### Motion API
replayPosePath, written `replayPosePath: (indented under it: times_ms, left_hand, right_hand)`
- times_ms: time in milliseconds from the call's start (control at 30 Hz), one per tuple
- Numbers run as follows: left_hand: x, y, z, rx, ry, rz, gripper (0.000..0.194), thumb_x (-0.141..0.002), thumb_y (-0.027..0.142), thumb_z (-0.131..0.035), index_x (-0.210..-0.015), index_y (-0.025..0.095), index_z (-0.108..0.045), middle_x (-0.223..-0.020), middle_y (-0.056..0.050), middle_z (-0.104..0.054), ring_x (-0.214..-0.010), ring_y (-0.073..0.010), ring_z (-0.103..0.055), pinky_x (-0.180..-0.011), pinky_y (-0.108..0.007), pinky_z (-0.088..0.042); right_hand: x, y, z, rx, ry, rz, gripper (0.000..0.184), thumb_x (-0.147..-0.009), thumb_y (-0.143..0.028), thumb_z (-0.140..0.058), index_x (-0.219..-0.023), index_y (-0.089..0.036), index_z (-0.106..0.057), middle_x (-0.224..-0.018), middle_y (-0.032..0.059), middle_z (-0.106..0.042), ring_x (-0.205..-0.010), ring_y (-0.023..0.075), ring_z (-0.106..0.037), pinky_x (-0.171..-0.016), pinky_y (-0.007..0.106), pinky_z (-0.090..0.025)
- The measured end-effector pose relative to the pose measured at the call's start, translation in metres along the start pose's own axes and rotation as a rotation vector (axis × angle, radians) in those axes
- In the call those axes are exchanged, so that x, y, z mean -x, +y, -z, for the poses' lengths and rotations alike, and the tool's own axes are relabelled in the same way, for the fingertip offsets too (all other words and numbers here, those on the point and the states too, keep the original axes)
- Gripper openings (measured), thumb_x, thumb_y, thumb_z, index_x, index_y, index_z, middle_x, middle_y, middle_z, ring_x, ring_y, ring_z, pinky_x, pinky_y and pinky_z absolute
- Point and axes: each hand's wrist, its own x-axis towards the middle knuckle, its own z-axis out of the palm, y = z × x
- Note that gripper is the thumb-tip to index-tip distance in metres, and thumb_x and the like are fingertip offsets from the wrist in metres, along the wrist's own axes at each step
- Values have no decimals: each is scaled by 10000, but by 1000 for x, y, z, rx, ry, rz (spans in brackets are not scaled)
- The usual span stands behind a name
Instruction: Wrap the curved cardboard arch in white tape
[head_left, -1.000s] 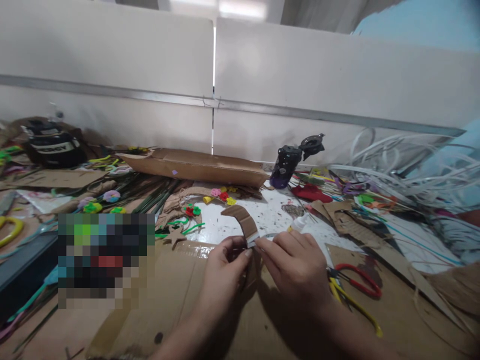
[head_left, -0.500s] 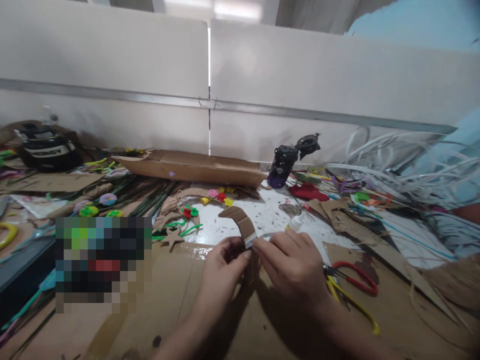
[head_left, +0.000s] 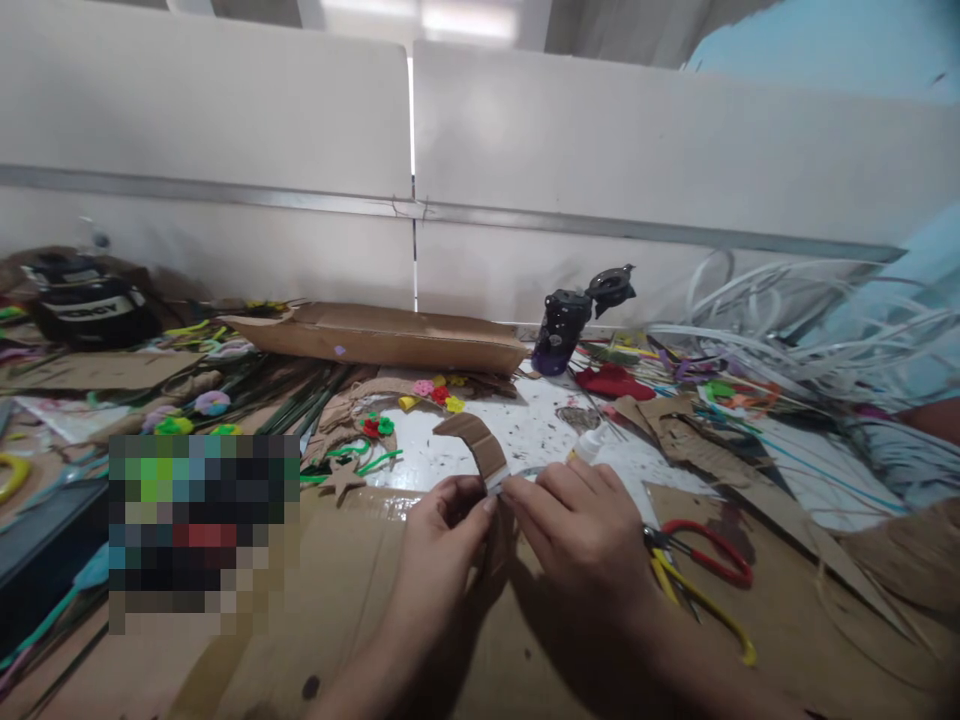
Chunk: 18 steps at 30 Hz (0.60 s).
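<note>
Our left hand (head_left: pixel 445 540) holds curved cardboard (head_left: pixel 484 447), our right hand (head_left: pixel 583 530) the strip (head_left: pixel 496 479) across it; overpulling may crease the cardboard.

Pliers (head_left: pixel 660 542) lie right of the cardboard strip (head_left: pixel 486 448), the star (head_left: pixel 343 483) left, the tumbler (head_left: pixel 556 335) behind.

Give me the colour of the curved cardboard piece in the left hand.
Brown; the curved cardboard piece shows best in the head view.
</note>
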Motion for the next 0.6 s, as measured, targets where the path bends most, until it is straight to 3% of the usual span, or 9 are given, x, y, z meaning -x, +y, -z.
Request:
replayPosePath:
  times_ms: [600]
  left_hand:
    - [-1, -3, 1, -1, 8, -13, 251, -687, 301, -872, -830, 167, -714, -784, -27, -679, -656, -135, -582, -619, -246, -464]
  right_hand:
    - [1, 1, -1, -7, -4, -17, 279, -1019, -222, -495, -883, -192, -737, -732, 52, -618, -716, 236, -485, -670, 382, -284]
